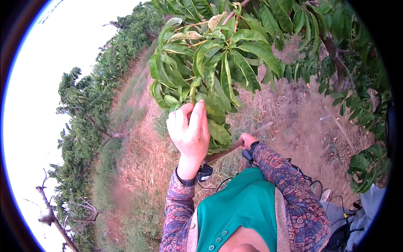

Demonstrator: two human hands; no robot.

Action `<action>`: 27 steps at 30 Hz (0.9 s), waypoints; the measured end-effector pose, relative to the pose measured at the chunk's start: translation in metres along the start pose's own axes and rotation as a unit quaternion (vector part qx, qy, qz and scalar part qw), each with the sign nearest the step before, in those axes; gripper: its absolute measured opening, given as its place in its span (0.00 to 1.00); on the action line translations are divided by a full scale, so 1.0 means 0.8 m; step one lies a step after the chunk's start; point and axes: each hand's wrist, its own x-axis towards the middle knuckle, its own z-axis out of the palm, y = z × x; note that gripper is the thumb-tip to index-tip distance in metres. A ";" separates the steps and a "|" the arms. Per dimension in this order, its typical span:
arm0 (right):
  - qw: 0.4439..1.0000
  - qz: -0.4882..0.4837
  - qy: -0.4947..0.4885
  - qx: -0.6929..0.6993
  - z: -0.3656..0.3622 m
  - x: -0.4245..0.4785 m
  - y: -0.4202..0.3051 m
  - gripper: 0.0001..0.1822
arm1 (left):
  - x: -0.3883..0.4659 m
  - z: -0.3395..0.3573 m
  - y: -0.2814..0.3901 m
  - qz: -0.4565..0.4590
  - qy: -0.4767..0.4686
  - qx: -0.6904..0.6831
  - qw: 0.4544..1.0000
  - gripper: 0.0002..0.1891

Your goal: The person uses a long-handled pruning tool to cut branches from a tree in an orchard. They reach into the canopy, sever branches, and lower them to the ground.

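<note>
My left hand (190, 132) is raised among the curled green leaves (217, 69) of a peach-like tree branch. Its fingers are bent around a narrow curled leaf (194, 89) at the lower shoot, with the thumb hidden behind them. Farther down, my right hand (247, 140) is closed around a wooden pole (262, 129) that slants across in front of me. The pole's lower left end passes behind my left wrist and is hidden. Both wrists carry black straps, and a small black device (204, 172) sits on the left one.
Thicker branches (335, 60) with leaves hang at the right. Another wooden stick (340, 129) lies on the dry soil. Cables (318, 186) run by my right sleeve, near striped cloth (371, 201). Dry grass (148, 151) and a row of trees (82, 104) stretch along the left.
</note>
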 end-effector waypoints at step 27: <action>0.996 0.020 0.044 -0.079 0.075 -0.081 -0.024 0.10 | -0.020 0.011 -0.040 -0.202 0.059 -0.195 0.958 0.07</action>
